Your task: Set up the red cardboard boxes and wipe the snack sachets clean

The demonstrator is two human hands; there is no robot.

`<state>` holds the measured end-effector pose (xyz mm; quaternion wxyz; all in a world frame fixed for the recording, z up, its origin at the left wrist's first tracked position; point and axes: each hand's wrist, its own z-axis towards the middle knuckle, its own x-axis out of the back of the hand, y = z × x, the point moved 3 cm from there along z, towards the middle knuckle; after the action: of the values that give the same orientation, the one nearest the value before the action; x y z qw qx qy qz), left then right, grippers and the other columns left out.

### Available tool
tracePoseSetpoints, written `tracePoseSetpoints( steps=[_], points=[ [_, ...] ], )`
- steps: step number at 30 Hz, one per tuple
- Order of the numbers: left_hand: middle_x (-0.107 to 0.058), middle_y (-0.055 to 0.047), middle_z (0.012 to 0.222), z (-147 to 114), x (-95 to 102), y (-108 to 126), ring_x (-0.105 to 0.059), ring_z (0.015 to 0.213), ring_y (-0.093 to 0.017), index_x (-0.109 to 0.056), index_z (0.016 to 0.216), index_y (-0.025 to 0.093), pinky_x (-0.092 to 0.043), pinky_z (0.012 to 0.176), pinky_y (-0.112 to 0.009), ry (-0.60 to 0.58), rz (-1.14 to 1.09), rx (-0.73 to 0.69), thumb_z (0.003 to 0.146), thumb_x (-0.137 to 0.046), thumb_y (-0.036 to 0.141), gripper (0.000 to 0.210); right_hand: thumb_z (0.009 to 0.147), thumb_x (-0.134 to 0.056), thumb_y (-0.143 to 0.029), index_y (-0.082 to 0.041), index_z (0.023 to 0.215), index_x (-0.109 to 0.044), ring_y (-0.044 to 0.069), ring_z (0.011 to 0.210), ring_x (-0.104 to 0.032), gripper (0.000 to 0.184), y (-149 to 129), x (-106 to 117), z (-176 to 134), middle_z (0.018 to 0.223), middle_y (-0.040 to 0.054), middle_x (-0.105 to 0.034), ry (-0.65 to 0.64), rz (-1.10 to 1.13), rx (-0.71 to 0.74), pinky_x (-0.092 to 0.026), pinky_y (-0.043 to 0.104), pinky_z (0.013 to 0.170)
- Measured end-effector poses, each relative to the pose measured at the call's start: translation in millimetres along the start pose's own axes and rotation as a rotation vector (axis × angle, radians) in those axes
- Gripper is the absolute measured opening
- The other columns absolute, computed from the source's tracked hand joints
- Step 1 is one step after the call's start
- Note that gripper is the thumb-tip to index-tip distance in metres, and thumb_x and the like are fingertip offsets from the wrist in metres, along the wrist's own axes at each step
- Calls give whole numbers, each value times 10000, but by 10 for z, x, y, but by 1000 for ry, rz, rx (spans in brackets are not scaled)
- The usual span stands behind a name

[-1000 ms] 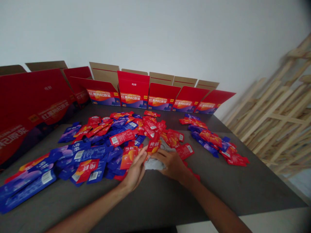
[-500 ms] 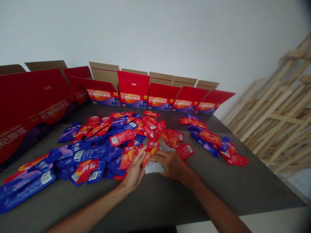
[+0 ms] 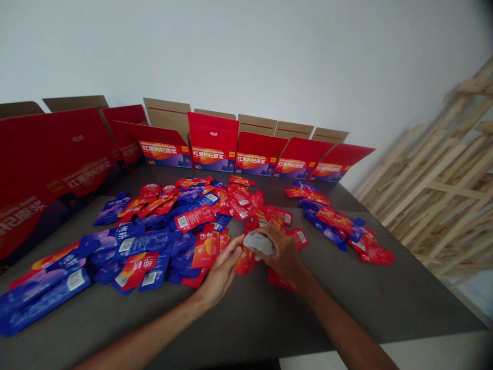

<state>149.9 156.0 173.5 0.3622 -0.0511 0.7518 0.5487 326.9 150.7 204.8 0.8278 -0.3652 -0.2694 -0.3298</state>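
Note:
My left hand (image 3: 220,271) is beside the pile, its fingers stretched out and the thumb apart, with no pouch visibly held in it. My right hand (image 3: 284,257) grips a crumpled grey-white cloth (image 3: 260,243) close to the left fingertips. Below the cloth, between my hands, shows a red-orange pouch (image 3: 244,263), partly hidden. Another red pouch (image 3: 280,280) lies under my right wrist. To the left spreads a heap of red pouches (image 3: 206,249) and blue pouches (image 3: 154,270), some with barcodes facing up.
Open red printed cartons (image 3: 213,146) stand in a row against the wall. Larger red cartons (image 3: 57,169) fill the left side. A smaller group of mixed pouches (image 3: 337,221) lies on the right of the grey table (image 3: 346,298). Wooden slats (image 3: 435,190) stand beyond its right edge.
The red pouch that stood upright between my hands is no longer held up there. My right hand has lifted the cloth slightly up and right. My left fingers have opened out.

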Motion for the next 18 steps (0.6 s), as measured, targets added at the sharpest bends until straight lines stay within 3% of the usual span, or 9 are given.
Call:
tracePoseSetpoints(
  steps=[6, 9, 13, 18],
  points=[
    [-708, -77, 1398, 68, 84, 29, -593, 1377, -304, -661, 1376, 261, -434, 1166, -423, 8, -42, -32, 882, -796, 456, 547, 793, -846, -233, -249, 1223, -670, 234, 940, -743, 465, -117, -142, -32, 1146, 59, -756, -320, -31, 197, -568, 306, 739],
    [-721, -90, 1369, 90, 111, 35, -620, 1340, -319, -633, 1408, 253, -469, 1128, -446, 23, -59, -36, 884, -791, 442, 578, 777, -876, -274, -244, 1212, -675, 238, 923, -751, 480, -162, -193, -52, 1153, 58, -761, -374, -64, 245, -557, 300, 694],
    [-689, -66, 1433, 80, 125, 23, -565, 1405, -299, -657, 1391, 280, -401, 1186, -420, 25, 11, -22, 897, -775, 475, 544, 776, -844, -212, -237, 1205, -673, 250, 950, -750, 463, -142, -143, -34, 1160, 77, -758, -230, -56, 183, -569, 316, 730],
    [-684, -54, 1451, 19, 46, 52, -524, 1454, -300, -726, 1296, 272, -378, 1211, -408, -11, 31, 5, 872, -812, 458, 471, 857, -741, -210, -225, 1156, -668, 258, 982, -740, 308, -38, 17, 7, 1111, 84, -757, 24, 17, -26, -580, 342, 797]
  ],
)
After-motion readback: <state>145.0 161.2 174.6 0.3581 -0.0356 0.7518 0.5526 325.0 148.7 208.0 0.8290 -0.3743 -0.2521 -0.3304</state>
